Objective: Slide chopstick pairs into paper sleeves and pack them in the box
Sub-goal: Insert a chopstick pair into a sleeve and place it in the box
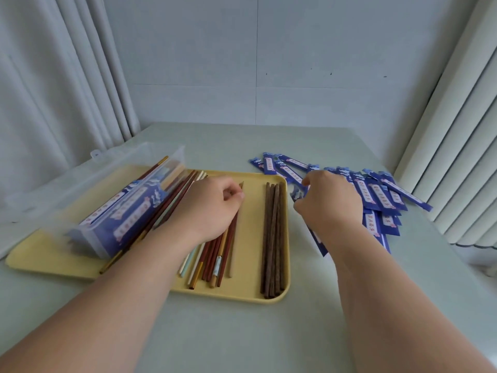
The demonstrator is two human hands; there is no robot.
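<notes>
Soft even daylight; slight blur, edges warped.

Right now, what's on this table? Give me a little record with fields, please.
Tray: yellow tray, holding loose chopsticks
Box: clear box on the tray's left side, sleeved pairs inside
Dark chopsticks: brown bundle at the tray's right
Sleeves: blue paper sleeves heaped right of the tray
Left hand: pinches a reddish chopstick
Right hand: fingers curled on one sleeve at the pile's edge
</notes>
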